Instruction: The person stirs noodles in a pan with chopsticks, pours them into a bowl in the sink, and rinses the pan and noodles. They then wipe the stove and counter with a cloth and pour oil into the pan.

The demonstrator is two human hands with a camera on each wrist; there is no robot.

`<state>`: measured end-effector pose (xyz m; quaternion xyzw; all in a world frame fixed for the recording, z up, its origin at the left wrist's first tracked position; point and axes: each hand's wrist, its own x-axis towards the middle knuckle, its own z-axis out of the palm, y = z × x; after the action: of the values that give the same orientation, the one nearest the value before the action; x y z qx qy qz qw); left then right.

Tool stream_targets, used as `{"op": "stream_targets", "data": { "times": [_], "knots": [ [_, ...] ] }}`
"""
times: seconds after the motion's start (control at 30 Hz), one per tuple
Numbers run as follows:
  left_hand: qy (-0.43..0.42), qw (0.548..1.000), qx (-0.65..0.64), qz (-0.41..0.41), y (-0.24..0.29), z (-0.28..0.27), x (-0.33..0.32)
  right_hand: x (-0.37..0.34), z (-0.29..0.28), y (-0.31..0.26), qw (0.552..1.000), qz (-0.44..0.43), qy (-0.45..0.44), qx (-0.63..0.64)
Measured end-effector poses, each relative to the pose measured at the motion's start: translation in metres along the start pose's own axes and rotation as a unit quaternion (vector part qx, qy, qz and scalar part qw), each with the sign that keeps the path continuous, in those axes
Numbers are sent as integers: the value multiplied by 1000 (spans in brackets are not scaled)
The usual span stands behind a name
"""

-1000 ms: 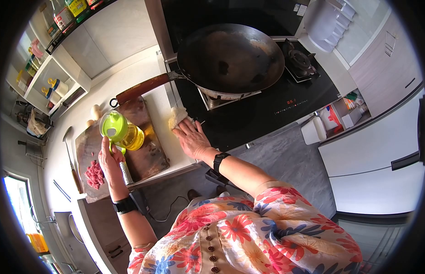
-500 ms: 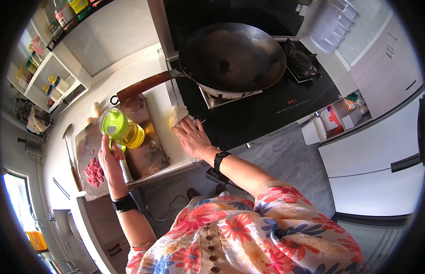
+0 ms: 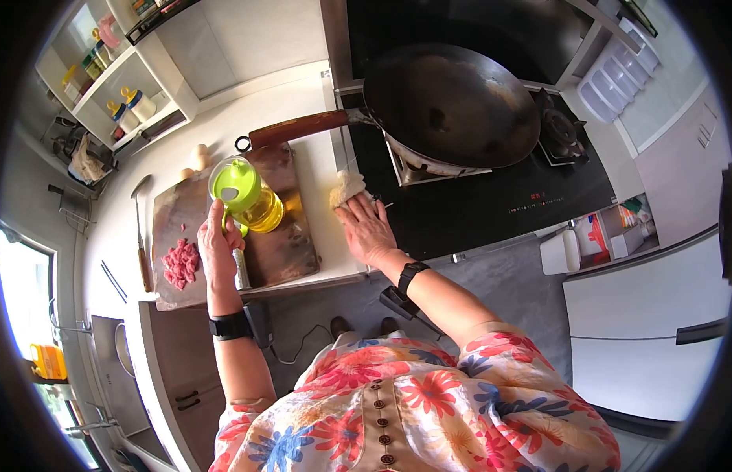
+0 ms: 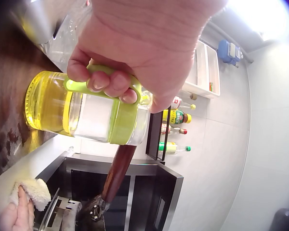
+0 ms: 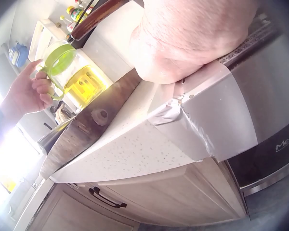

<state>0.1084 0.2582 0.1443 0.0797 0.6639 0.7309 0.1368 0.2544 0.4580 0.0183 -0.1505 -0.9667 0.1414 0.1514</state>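
The left hand [image 3: 218,253] curls its fingers round a clear, green-handled jug [image 3: 264,209]; the right hand [image 3: 371,234] rests straight fingers on cream cloth [image 3: 347,187]

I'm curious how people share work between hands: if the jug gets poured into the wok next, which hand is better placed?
Probably the left hand: its fingers curl round the handle of the jug. The right hand is nearer the wok, but rests on a cloth.

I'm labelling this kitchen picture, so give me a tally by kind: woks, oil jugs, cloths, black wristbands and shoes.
Wok: 1
Oil jug: 1
Cloth: 1
Black wristbands: 2
Shoes: 2
Total: 7
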Motion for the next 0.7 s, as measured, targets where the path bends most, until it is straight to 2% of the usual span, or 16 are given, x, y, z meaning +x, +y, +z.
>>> {"op": "stream_targets", "data": {
  "times": [0.7],
  "knots": [
    [-17,1000,-19,0,-8,-6,4,-1,0,0,1000,-6,3,10]
  ]
}}
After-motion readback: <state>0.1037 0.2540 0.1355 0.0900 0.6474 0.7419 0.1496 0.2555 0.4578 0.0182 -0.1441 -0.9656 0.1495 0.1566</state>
